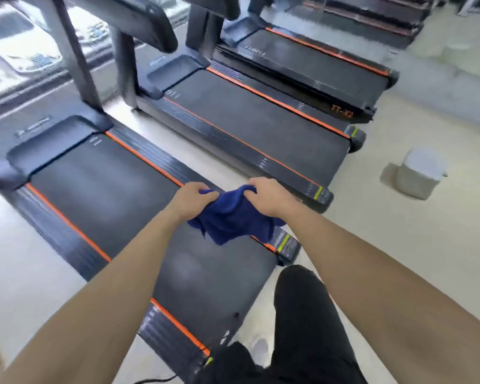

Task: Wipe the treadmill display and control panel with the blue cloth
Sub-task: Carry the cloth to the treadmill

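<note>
A dark blue cloth hangs bunched between both hands above the rear of the nearest treadmill belt. My left hand grips its left edge and my right hand grips its right edge. The nearest treadmill's display and control panel lie outside the frame. Only the underside of a neighbouring treadmill's console shows at the top.
Three black treadmills with orange side stripes stand in a row, the middle one and the far one to the right. A white bucket sits on the pale floor at right. My dark-trousered legs are at the bottom.
</note>
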A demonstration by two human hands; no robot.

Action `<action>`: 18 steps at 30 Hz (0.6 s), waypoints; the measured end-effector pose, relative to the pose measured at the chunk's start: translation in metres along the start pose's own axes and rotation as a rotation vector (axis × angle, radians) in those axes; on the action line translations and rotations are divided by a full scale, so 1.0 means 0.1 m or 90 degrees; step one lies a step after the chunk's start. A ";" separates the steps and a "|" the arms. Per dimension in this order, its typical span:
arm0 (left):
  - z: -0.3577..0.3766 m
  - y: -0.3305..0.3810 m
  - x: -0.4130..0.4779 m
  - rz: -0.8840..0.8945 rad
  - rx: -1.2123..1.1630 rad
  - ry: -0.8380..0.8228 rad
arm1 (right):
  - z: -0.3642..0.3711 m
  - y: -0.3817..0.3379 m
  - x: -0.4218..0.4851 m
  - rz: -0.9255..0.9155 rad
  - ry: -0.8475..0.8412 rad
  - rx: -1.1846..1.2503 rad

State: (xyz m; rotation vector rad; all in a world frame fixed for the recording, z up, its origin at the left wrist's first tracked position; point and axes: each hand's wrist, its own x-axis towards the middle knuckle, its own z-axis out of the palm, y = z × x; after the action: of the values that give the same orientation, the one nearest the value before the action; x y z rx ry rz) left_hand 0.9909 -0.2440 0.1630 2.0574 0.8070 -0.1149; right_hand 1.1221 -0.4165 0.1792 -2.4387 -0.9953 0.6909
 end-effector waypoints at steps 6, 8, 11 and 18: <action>-0.90 -0.13 0.27 -0.091 -0.067 0.161 | -0.13 -0.88 1.05 -0.120 -0.006 -0.063; -1.23 -0.19 0.44 -0.122 -0.080 0.210 | -0.14 -1.14 1.42 -0.165 -0.015 -0.064; -1.77 -0.31 0.79 -0.165 -0.076 0.280 | -0.09 -1.56 2.09 -0.217 -0.038 -0.062; -3.33 -0.24 1.45 -0.264 -0.090 0.365 | -0.50 -2.92 3.50 -0.279 -0.160 0.072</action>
State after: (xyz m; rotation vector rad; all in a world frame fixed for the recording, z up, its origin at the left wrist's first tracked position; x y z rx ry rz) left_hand 1.0195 0.0956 0.2901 1.7752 1.5415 0.3107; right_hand 1.2161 0.0214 0.2763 -1.9707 -1.4828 0.8775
